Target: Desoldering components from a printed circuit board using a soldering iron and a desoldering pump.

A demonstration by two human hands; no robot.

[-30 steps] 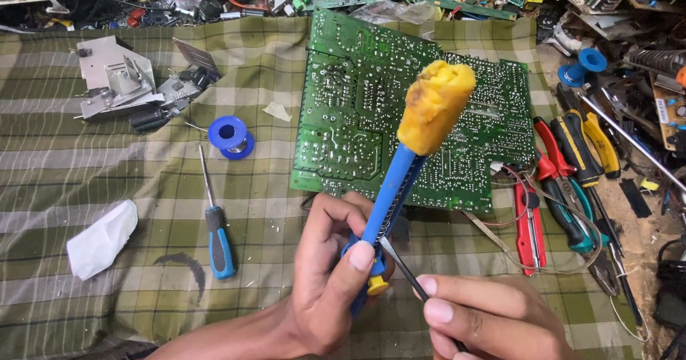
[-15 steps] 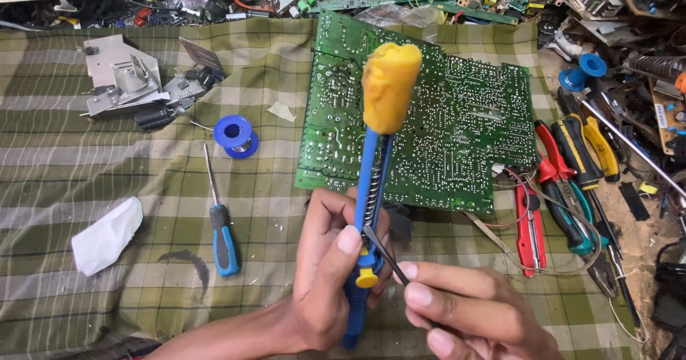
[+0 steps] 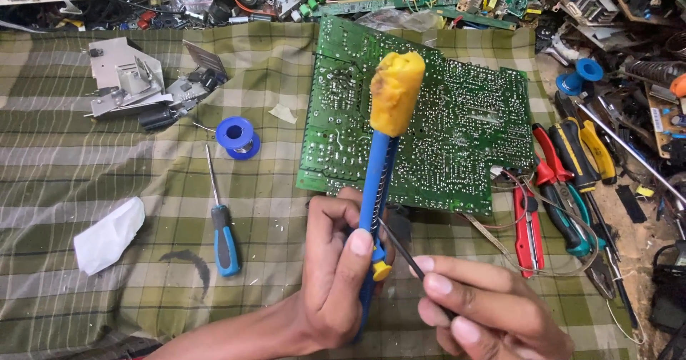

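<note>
Blue-barrelled desoldering pump (image 3: 376, 181), yellow-capped: gripped upright in my left hand (image 3: 336, 288) above the green circuit board (image 3: 429, 131), steadied so the thin metal probe (image 3: 400, 249) pinched in my right hand (image 3: 479, 313) meets its barrel.

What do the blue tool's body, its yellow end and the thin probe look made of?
Blue tool: smooth moulded plastic, likely. Yellow end: matte, scuffed, perhaps rubber or foam. Thin probe in the right hand: dark slim rod, probably metal.

Blue tool (image 3: 373, 203) with yellow end, green circuit board (image 3: 443, 131), green plaid cloth (image 3: 107, 181).
</note>
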